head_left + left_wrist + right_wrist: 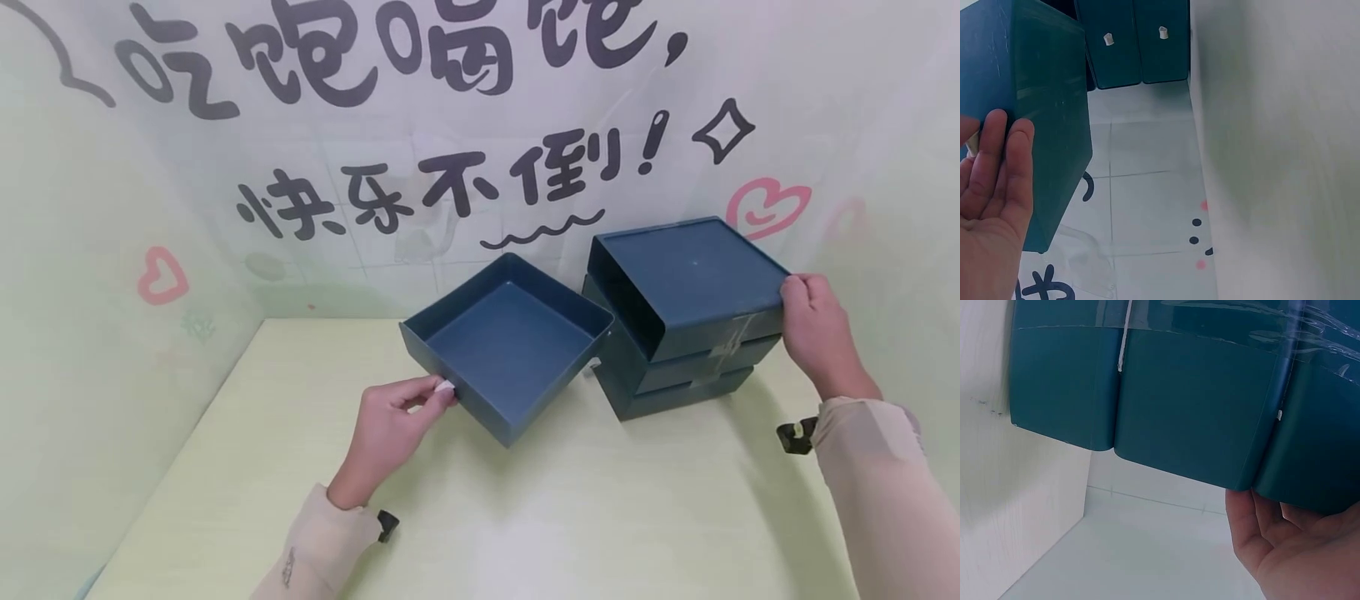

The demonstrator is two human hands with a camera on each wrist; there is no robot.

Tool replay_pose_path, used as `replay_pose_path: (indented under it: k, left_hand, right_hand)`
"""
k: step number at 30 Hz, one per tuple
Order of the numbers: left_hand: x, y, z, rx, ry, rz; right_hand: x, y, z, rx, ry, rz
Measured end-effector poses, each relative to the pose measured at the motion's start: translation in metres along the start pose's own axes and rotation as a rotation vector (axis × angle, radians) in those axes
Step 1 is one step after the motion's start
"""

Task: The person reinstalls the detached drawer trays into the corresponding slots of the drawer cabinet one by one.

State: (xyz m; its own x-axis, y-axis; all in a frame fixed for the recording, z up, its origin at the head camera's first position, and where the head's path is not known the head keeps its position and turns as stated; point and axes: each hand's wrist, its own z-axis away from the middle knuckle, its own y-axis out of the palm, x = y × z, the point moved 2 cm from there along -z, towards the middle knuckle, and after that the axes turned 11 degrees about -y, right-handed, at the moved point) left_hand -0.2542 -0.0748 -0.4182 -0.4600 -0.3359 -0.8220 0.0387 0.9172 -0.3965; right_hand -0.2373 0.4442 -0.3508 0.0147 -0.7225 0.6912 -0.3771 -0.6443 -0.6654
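Observation:
A dark teal drawer cabinet [693, 279] with three tiers stands on the pale table [525, 517], right of centre. Its top drawer [510, 342] is pulled out to the left and is empty, with one corner still by the open top slot. My left hand [442, 390] pinches the small white pull tab [446, 387] on the drawer's front. In the left wrist view the left hand [991, 187] lies against the drawer [1035, 94]; the two lower drawers [1135, 44] sit closed. My right hand [795, 293] grips the cabinet's top right corner, the cabinet [1179, 406] filling the right wrist view above the right hand [1291, 550].
A printed backdrop [450, 167] with black characters and pink hearts hangs close behind the table and wraps round both sides. Clear tape [731, 337] crosses the cabinet's right side. Bare tabletop lies in front of the drawer and to the left.

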Motion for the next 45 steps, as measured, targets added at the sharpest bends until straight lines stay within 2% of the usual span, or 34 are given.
replay_pose_path:
  k: [10,20,34,45]
  left_hand:
    - [-0.006,0.006,-0.017,0.033,-0.030,0.052]
    - [-0.012,0.013,-0.024,0.071,-0.045,0.090]
    - [-0.016,0.021,-0.029,0.101,-0.028,0.090]
    - [-0.013,0.028,-0.042,0.132,-0.023,0.064]
  right_hand:
    - [0.001,0.002,-0.001,-0.008,0.000,-0.008]
    - [0.004,0.002,0.000,-0.003,-0.004,0.001]
    - [0.003,0.001,0.000,-0.018,0.007,-0.007]
    - [-0.002,0.001,-0.001,-0.033,0.001,-0.001]
